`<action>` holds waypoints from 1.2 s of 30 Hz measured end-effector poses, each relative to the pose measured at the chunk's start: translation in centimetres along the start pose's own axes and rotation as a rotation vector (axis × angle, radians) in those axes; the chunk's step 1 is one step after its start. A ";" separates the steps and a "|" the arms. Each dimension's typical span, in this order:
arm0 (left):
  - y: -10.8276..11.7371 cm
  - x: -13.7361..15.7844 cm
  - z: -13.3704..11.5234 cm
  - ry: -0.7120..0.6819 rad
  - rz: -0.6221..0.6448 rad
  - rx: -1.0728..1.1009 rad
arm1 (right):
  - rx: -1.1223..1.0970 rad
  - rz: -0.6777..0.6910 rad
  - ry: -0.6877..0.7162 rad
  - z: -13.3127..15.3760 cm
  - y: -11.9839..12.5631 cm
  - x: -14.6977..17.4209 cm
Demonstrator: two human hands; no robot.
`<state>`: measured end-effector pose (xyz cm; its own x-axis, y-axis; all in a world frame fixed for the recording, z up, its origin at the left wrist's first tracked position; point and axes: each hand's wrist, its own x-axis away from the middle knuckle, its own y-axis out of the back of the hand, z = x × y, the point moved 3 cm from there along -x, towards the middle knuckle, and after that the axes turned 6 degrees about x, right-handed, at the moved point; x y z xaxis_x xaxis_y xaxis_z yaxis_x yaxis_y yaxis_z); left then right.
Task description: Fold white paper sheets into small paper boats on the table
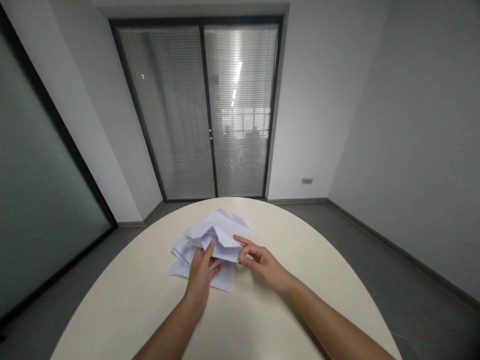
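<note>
Several creased white paper sheets (221, 220) lie in a loose, overlapping heap on the pale round table (285, 225). My left hand (202, 270) is closed on the near side of a folded sheet of paper (223, 247), thumb on top and the other fingers partly hidden beneath. At that sheet's right edge, my right hand (262, 262) pinches the corner between thumb and fingers, with the index finger stretched along the edge. The folded sheet is raised a little above the others, and its underside is hidden. One flat corner of paper sticks out below, near my left wrist.
Beyond the table's far edge stands a dark-framed glass door (213, 115) with blinds. A frosted glass panel (41, 200) is on the left. White walls and grey floor (393, 260) surround the table, with a small wall socket (307, 181) at the back right.
</note>
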<state>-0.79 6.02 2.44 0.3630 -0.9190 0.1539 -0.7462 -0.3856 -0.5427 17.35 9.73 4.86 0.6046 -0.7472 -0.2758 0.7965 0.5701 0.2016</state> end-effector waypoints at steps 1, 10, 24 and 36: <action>-0.1 0.1 -0.1 0.002 -0.003 -0.024 | 0.021 0.004 0.014 0.1 0.0 0.1; 1.1 -0.8 0.7 -0.086 -0.098 -0.203 | 0.060 -0.147 0.026 -0.7 0.1 -0.3; 0.8 0.6 0.0 -0.169 0.043 -0.356 | -0.074 -0.440 -0.292 -3.9 3.6 -0.9; 1.4 0.0 0.1 -0.184 0.000 -0.157 | -0.328 -0.536 -0.222 -3.7 4.2 -0.7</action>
<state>-1.81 5.51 1.57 0.4477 -0.8941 -0.0066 -0.8187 -0.4070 -0.4050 20.22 13.95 2.43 0.1405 -0.9888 -0.0513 0.9652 0.1483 -0.2154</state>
